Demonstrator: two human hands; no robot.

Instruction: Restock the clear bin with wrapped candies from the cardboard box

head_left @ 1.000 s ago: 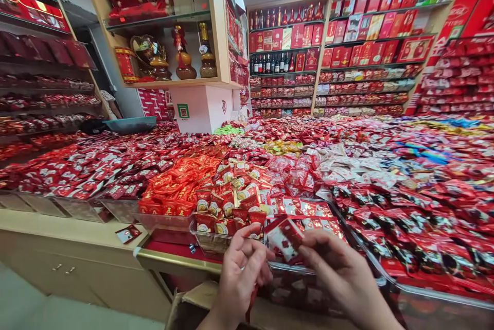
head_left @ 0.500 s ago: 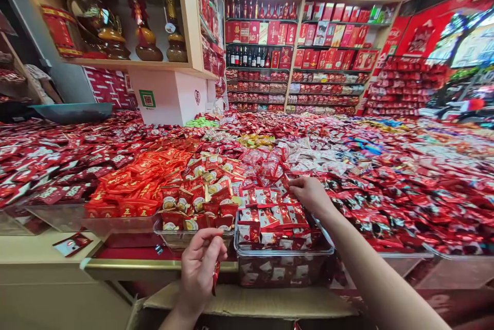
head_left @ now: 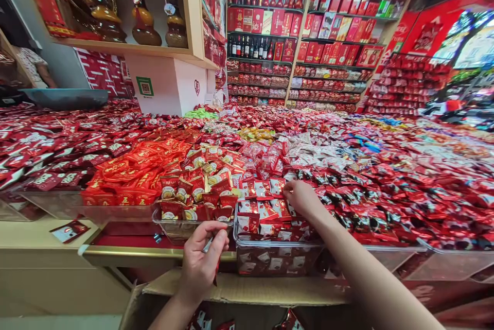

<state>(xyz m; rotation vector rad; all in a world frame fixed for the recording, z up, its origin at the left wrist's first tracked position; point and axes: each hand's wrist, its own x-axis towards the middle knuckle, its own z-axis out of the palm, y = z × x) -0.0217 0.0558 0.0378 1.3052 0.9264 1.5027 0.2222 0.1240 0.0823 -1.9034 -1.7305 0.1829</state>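
My left hand (head_left: 204,260) is closed in a pinch in front of the bins. A small red candy packet (head_left: 216,274) hangs from its fingers, mostly hidden behind them. My right hand (head_left: 303,198) reaches over the clear plastic bin (head_left: 278,244), its fingers closed at the right end of the rows. The packet at its fingertips is largely covered by the hand. Red-and-white candy packets (head_left: 266,209) lie in neat rows in this bin. An open cardboard box (head_left: 247,290) below has a few similar packets (head_left: 289,319) inside.
Red-and-gold durian packets (head_left: 193,193) fill the bin to the left, beside bright red packets (head_left: 133,170). Dark red packets (head_left: 358,204) are heaped on the right. One loose packet (head_left: 69,230) lies on the counter. A display cabinet (head_left: 127,49) overhangs the back left.
The view has tipped down, showing more of the cardboard box and its packets. My right hand has shifted slightly left and down against the rows; my left hand keeps its pinch.
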